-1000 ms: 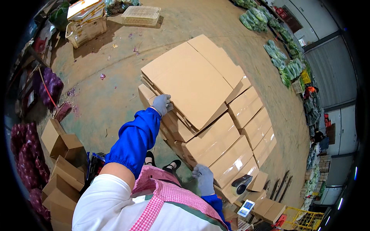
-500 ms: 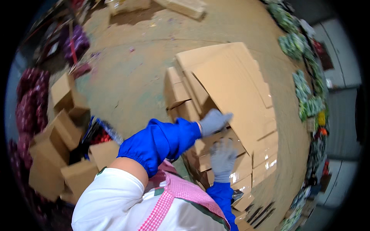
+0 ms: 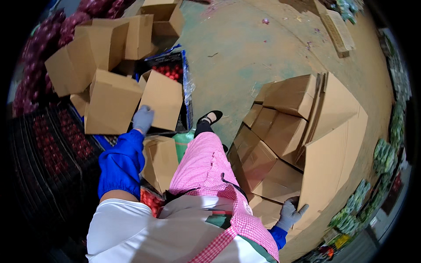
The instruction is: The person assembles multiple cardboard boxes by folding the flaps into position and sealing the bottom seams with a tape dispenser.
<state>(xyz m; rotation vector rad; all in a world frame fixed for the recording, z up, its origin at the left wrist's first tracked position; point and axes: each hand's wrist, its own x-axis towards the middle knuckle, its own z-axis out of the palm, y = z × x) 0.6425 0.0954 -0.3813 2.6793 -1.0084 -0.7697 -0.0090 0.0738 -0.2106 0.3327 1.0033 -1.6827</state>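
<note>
My left hand (image 3: 143,118), in a grey glove, is closed at the near edge of an upright cardboard box (image 3: 163,98); its fingertips are partly hidden. Another brown cardboard box (image 3: 112,103) stands just left of that hand. On my right, my gloved right hand (image 3: 290,215) has the near corner of a large cardboard sheet (image 3: 335,153) between thumb and curled fingers. The sheet leans outward at the right side of a stack of closed cardboard boxes (image 3: 283,136).
More open boxes (image 3: 103,44) are piled at the far left, beside purple net sacks (image 3: 37,65). A dark crate (image 3: 187,87) contains red produce (image 3: 169,72). Black netted goods (image 3: 52,144) lie left. Leafy green vegetables (image 3: 351,210) line the right side. My foot (image 3: 210,117) stands between boxes and stack.
My view has turned left. My left hand has left the cardboard stack and moved to the boxes on the left. My right hand now grips the sheet's near corner.
</note>
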